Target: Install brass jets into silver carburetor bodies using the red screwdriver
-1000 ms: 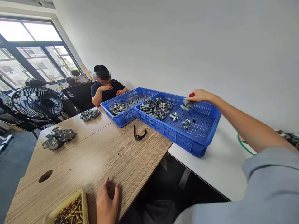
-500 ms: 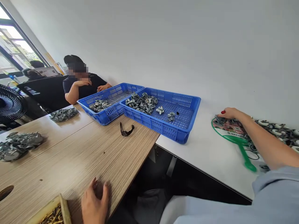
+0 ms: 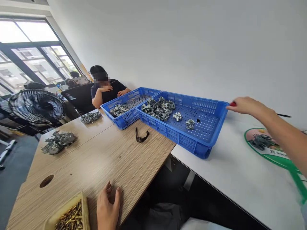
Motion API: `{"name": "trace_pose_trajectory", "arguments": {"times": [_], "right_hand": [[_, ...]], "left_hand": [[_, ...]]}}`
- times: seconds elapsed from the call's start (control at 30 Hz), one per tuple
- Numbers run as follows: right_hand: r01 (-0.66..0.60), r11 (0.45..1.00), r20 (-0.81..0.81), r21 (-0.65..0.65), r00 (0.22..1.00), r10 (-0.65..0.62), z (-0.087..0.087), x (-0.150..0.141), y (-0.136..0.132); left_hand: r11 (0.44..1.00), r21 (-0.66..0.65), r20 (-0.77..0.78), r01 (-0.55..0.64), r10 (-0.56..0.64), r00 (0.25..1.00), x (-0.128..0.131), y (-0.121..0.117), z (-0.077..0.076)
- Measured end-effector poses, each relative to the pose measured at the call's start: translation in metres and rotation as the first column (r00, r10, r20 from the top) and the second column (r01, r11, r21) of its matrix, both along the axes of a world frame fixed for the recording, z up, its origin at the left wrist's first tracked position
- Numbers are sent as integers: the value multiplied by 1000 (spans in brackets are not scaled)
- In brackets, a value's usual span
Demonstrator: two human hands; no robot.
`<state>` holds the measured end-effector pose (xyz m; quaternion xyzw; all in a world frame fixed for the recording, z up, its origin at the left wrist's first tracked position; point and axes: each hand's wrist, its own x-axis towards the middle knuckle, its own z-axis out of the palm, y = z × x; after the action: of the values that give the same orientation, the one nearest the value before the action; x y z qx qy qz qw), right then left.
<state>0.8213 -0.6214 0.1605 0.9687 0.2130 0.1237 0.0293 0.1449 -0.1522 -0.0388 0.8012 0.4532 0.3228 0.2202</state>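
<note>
A wooden table fills the lower left; its edge slants from the frame's middle to bottom centre. A white table spans the lower right, with dark space between the two edges. Bare wood stretches across the middle; a white strip separates a blue crate at centre right from a green-rimmed hand fan at far right, on which a grey metal part lies.

The person's right hand, right of centre, has its fingers curled in beside the crate's far right corner. A small red thing shows at the fingertips; whether it is gripped, or the rim touched, cannot be told. Metal parts are heaped in the crate's left end.

The left hand, bottom centre, rests on the wood near the edge, thumb and fingers loosely apart, holding nothing, beside a yellowish box of brass-coloured pieces.
</note>
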Motion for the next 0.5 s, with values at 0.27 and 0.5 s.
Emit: {"name": "trace_pose_trajectory", "arguments": {"times": [0.27, 0.5], "right_hand": [[-547, 818, -277, 180, 770, 575, 60, -59, 323], [-567, 743, -269, 356, 699, 662, 30, -77, 474]], "left_hand": [[999, -19, 28, -32, 32, 999, -5, 4, 0], [994, -13, 60, -106, 107, 992, 1, -12, 14]]}}
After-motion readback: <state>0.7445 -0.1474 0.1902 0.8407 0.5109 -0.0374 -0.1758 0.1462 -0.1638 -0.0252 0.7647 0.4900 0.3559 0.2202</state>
